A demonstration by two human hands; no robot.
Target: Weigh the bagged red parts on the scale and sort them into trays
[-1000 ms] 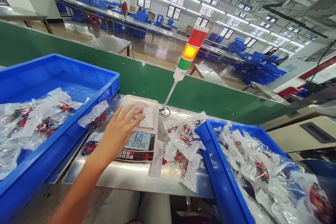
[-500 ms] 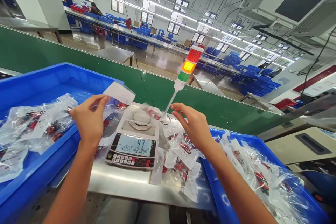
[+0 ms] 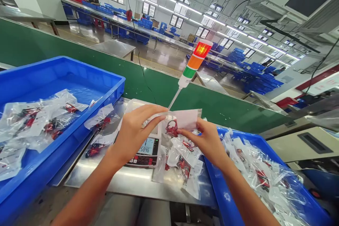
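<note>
A clear plastic bag (image 3: 172,127) with a red part and a white slip is stretched between my hands above the right side of a scale. My left hand (image 3: 135,130) pinches the bag's left end between thumb and fingers. At its right side, my right hand (image 3: 208,137) grips it with thumb and fingertips. The scale (image 3: 147,147) is largely covered by my left hand, and only part of its display shows. Several similar bags (image 3: 182,164) lie on the metal table beneath my right hand, and others (image 3: 102,120) lie left of the scale.
Blue trays stand on both sides, the left one (image 3: 120,86) and the right one (image 3: 212,180), each holding bagged red parts. A signal tower (image 3: 196,61) with its red lamp lit rises behind the scale. A green partition (image 3: 87,63) runs behind the table.
My left hand has moved right, from beside the left tray to over the scale, bringing its white slip to the bag. The tower's light has gone from yellow to red.
</note>
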